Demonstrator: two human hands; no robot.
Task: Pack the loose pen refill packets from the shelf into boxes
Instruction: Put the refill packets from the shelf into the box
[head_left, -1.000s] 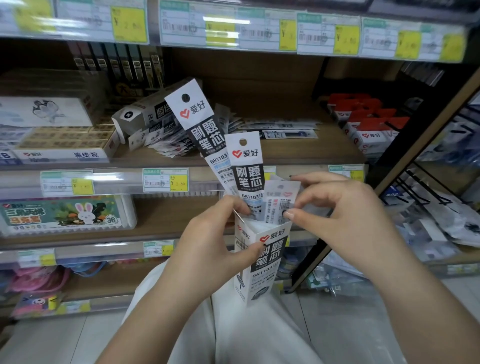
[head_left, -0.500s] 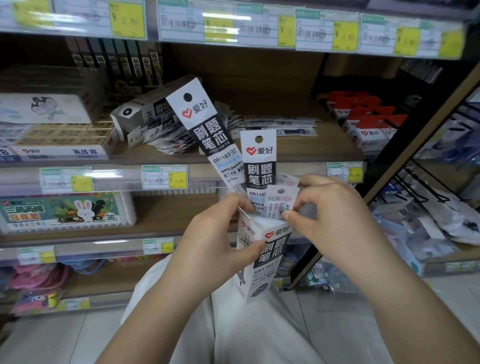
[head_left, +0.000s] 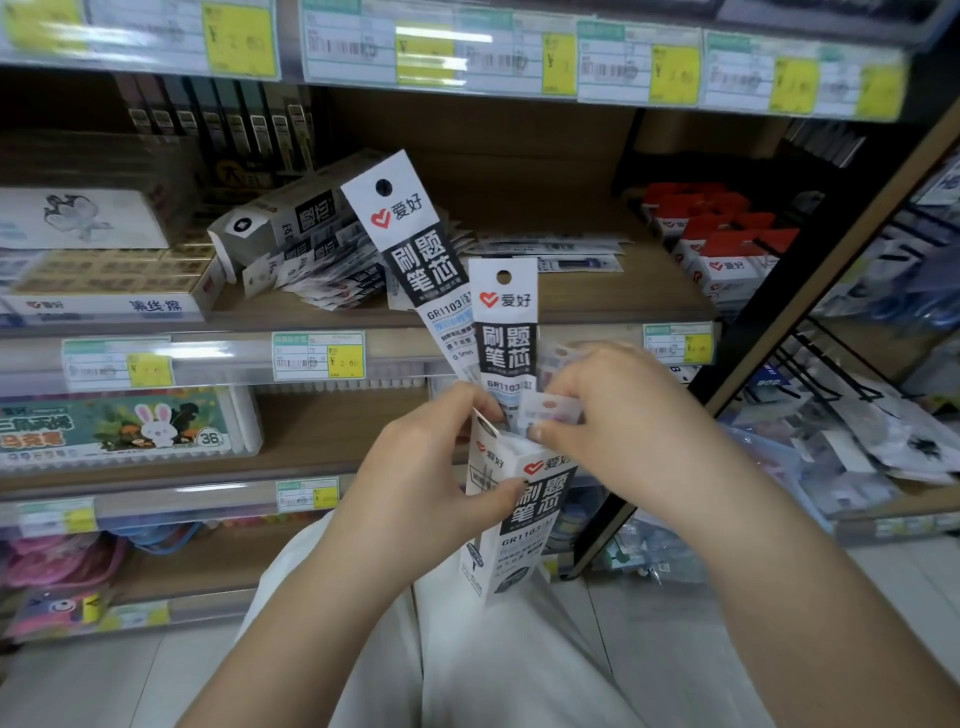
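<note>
Left hand (head_left: 421, 467) grasps white box (head_left: 524, 525) marked "GR1103". Right hand (head_left: 618, 415) pinches refill packets (head_left: 506, 332) poking from box top, printed "刷题笔芯". Loose packets (head_left: 332, 275) on far shelf (head_left: 597, 301).

Left hand (head_left: 415, 467) came in from 7 o'clock, fingers and thumb curled, gripping. Right hand (head_left: 623, 415) came in from 5 o'clock, fingertips (head_left: 537, 431) pinched together, wrist bent toward 10 o'clock.
</note>
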